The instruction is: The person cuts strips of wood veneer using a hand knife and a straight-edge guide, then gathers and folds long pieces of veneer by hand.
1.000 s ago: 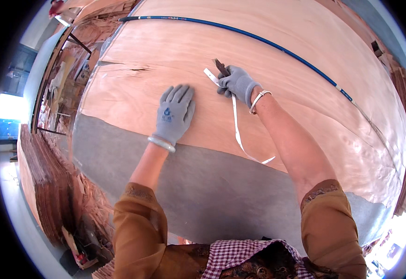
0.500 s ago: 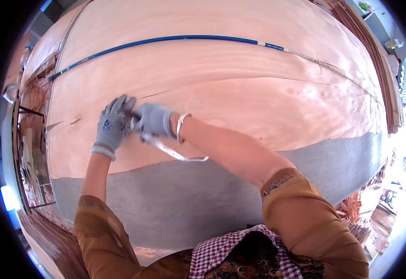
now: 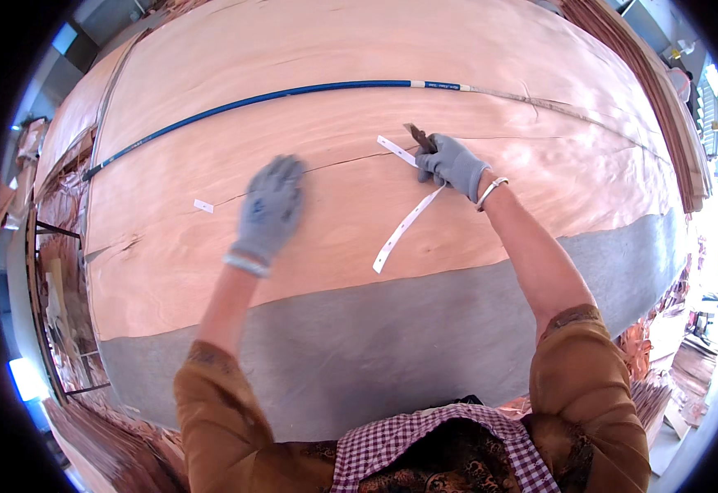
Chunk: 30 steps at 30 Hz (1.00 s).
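Right hand [image 3: 453, 166]: fingers closed on dark tool [image 3: 419, 138] and white tape [image 3: 406, 228]. Tool tip sticks out past the fingers to the far left. Tape runs through the grip: short end out to the left, longer tail hanging toward the near left over the veneer [image 3: 334, 255]. Can't tell if the tail touches it.

Left hand [image 3: 270, 205]: blurred, fingers extended and together, gripping nothing visible, well left of the tape. Flat on the veneer or just above, can't tell. It covers part of a long crack [image 3: 346, 163] in the veneer; crack runs on to the right, and the tape's short end crosses it in view. Small tape piece [image 3: 203, 206] on the veneer, left of left hand, near the crack's left end.

Blue pole [image 3: 277, 94] lies across the veneer on the far side, apart from both hands; its right end is thin and pale. Grey surface [image 3: 375, 337] on the near side, under both forearms. Veneer stack [image 3: 634, 70] far right; scraps [image 3: 61, 320] at left by a dark frame [image 3: 36, 304].
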{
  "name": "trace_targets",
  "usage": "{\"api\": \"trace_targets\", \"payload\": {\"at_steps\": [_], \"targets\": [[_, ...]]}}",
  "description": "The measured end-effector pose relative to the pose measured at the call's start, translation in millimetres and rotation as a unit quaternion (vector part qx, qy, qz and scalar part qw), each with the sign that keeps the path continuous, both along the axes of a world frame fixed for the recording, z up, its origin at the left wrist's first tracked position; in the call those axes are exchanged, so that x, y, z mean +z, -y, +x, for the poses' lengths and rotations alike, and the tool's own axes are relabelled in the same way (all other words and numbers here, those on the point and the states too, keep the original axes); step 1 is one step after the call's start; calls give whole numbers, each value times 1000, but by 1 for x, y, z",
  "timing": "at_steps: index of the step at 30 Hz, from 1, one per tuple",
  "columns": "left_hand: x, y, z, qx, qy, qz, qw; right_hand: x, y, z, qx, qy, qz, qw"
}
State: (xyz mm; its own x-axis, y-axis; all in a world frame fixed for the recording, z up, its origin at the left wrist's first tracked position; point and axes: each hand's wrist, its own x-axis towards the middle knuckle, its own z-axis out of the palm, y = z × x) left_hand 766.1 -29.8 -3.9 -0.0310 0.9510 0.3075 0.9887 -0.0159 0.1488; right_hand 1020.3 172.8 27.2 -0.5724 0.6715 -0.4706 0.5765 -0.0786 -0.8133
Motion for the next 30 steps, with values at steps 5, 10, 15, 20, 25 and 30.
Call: {"api": "trace_targets", "payload": {"at_steps": [5, 10, 15, 20, 25, 30], "targets": [[-3, -69, 66, -62, 53, 44, 996, -10, 1, -3, -11, -11, -5, 1000], [-17, -84, 80, -93, 61, 29, 993, -10, 2, -7, -7, 10, 19, 1000], [-16, -86, 91, -118, 58, 21, 991, -7, -2, 0, 11, 32, 45, 998], [7, -90, 94, -108, 11, -82, 991, -22, -3, -11, 48, 129, 188, 972], [24, -101, 108, -120, 6, -151, 981, -13, 25, 29, 23, 11, 74, 997], [18, -96, 106, -114, -48, -139, 983, 62, 84, 66, 76, -93, -62, 991]]}}
